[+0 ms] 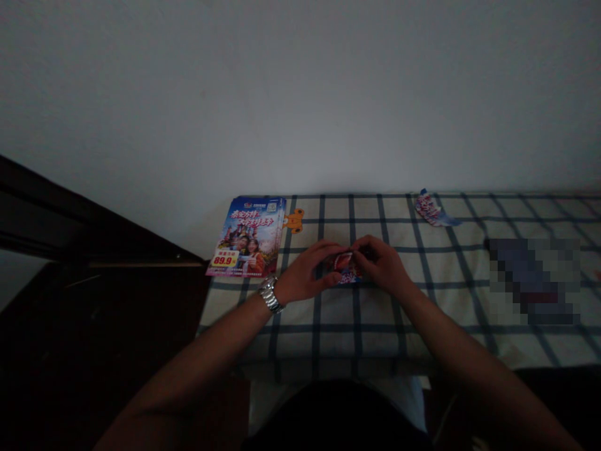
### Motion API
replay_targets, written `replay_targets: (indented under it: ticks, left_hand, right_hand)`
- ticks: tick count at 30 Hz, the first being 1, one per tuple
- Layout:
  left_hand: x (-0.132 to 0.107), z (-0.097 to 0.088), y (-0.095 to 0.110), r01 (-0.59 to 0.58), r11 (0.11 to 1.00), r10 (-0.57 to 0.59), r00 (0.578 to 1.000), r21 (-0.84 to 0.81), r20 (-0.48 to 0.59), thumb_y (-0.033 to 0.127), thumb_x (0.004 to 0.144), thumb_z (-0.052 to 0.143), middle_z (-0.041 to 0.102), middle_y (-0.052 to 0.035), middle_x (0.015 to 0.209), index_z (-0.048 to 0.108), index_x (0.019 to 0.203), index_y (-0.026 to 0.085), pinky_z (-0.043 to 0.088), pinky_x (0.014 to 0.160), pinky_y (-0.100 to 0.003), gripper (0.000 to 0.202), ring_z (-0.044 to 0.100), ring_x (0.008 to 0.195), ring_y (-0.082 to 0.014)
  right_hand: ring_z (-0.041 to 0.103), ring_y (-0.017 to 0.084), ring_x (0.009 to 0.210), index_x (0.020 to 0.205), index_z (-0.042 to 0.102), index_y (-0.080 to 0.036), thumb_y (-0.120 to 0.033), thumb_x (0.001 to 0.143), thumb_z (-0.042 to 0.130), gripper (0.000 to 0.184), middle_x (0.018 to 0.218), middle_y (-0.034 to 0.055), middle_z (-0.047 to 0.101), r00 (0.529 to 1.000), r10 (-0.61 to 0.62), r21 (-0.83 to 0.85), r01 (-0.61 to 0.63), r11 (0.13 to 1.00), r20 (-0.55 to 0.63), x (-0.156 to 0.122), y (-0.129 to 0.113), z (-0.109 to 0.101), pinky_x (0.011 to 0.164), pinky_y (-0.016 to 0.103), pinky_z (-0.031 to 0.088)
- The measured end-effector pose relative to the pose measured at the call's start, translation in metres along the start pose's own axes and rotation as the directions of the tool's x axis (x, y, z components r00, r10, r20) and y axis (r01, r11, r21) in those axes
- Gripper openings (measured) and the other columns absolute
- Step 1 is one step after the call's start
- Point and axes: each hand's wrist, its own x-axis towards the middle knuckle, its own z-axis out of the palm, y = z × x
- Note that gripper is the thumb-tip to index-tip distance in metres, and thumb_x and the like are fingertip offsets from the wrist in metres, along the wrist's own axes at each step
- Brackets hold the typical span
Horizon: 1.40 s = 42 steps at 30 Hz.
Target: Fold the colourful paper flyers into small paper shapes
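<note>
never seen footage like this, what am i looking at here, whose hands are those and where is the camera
There is no machine here. The one picture comes from a camera worn on a person's head, looking forward and down, so the two bare arms reaching in from the bottom are that person's own. The left hand, with a metal watch on its wrist, and the right hand meet in the middle and together pinch a small colourful paper. They work over a checked cloth set against a plain wall. On the cloth, to the left, lies a stack of printed flyers. At the back right lies another small colourful piece. A patch on the right is blurred out.
</note>
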Motion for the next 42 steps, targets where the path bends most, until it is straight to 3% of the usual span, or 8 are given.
replay_targets:
  ticks: [9, 19, 22, 25, 28, 35, 42]
  left_hand:
    - [-0.0013, 0.0006, -0.0014, -0.001, 1.0, 0.001, 1.0, 0.026, -0.01, 0.051, 0.095, 0.062, 0.057, -0.0115, 0.134, 0.053, 0.143, 0.027, 0.048, 0.106, -0.049, 0.054, 0.057, 0.124, -0.0283]
    - [0.0006, 0.0019, -0.0027, -0.072, 0.997, 0.072, 0.997, 0.018, -0.009, 0.055, 0.078, 0.082, 0.059, -0.0112, 0.13, 0.055, 0.134, 0.026, 0.049, 0.105, -0.049, 0.068, 0.057, 0.121, -0.0294]
    - [0.0, 0.0008, -0.0037, -0.076, 0.997, 0.076, 0.997, -0.01, -0.006, 0.056, 0.088, 0.071, 0.06, -0.0122, 0.129, 0.058, 0.131, 0.025, 0.049, 0.103, -0.047, 0.056, 0.058, 0.12, -0.0283]
    - [0.0002, 0.0011, -0.0048, -0.045, 0.999, 0.045, 0.998, -0.008, -0.048, 0.044, 0.1, 0.058, 0.065, -0.0088, 0.117, 0.063, 0.122, 0.024, 0.051, 0.098, -0.041, 0.03, 0.062, 0.111, -0.0228]
    - [0.0011, 0.0023, -0.0047, 0.017, 1.0, -0.016, 0.996, 0.012, -0.084, 0.037, 0.101, 0.057, 0.068, -0.0051, 0.107, 0.066, 0.111, 0.023, 0.051, 0.093, -0.036, 0.019, 0.065, 0.102, -0.0192]
    - [0.0012, 0.0045, -0.0013, 0.185, 0.982, -0.18, 0.98, 0.047, -0.086, 0.047, 0.097, 0.063, 0.069, -0.0023, 0.096, 0.066, 0.105, 0.021, 0.051, 0.077, -0.03, 0.027, 0.065, 0.086, -0.0166]
    - [0.0011, 0.0044, -0.0005, 0.194, 0.98, -0.19, 0.98, 0.055, -0.058, 0.051, 0.096, 0.063, 0.069, -0.0006, 0.09, 0.068, 0.098, 0.021, 0.047, 0.072, -0.027, 0.031, 0.064, 0.08, -0.0144]
  right_hand:
    - [0.069, 0.017, 0.074, 0.094, 0.063, -0.023, -0.028, 0.089, 0.067, 0.009, 0.083, 0.0015, 0.069, 0.999, 0.017, 0.075, -0.02, 0.997, 0.032, -0.0005, 0.0014, -0.0009, 0.068, 0.03, 0.056]
    - [0.068, 0.017, 0.076, 0.093, 0.065, -0.023, -0.03, 0.089, 0.067, 0.008, 0.085, 0.0013, 0.069, 1.0, 0.011, 0.028, -0.011, 1.0, 0.001, -0.0004, -0.0024, -0.0018, 0.069, 0.029, 0.057]
    - [0.068, 0.017, 0.08, 0.093, 0.067, -0.023, -0.029, 0.089, 0.066, 0.007, 0.088, 0.002, 0.069, 1.0, -0.021, 0.013, 0.02, 1.0, 0.007, -0.0007, -0.003, -0.0018, 0.071, 0.03, 0.057]
    - [0.068, 0.017, 0.082, 0.092, 0.067, -0.023, -0.03, 0.09, 0.066, 0.008, 0.088, 0.0024, 0.069, 0.999, -0.035, 0.025, 0.034, 0.999, 0.037, -0.0013, -0.003, -0.0013, 0.073, 0.03, 0.058]
    - [0.067, 0.018, 0.082, 0.093, 0.067, -0.023, -0.032, 0.091, 0.067, 0.009, 0.089, 0.0025, 0.069, 0.996, -0.039, 0.043, 0.035, 0.998, 0.081, -0.002, -0.0029, -0.0007, 0.073, 0.03, 0.057]
    - [0.067, 0.019, 0.084, 0.093, 0.067, -0.024, -0.037, 0.091, 0.068, 0.014, 0.091, 0.0034, 0.069, 0.989, -0.046, 0.078, 0.036, 0.996, 0.138, -0.004, -0.0052, 0.0007, 0.074, 0.031, 0.057]
    - [0.068, 0.018, 0.083, 0.094, 0.067, -0.024, -0.034, 0.092, 0.068, 0.01, 0.091, 0.0028, 0.069, 0.983, -0.061, 0.078, 0.048, 0.996, 0.176, -0.0044, -0.0029, 0.0011, 0.076, 0.031, 0.056]
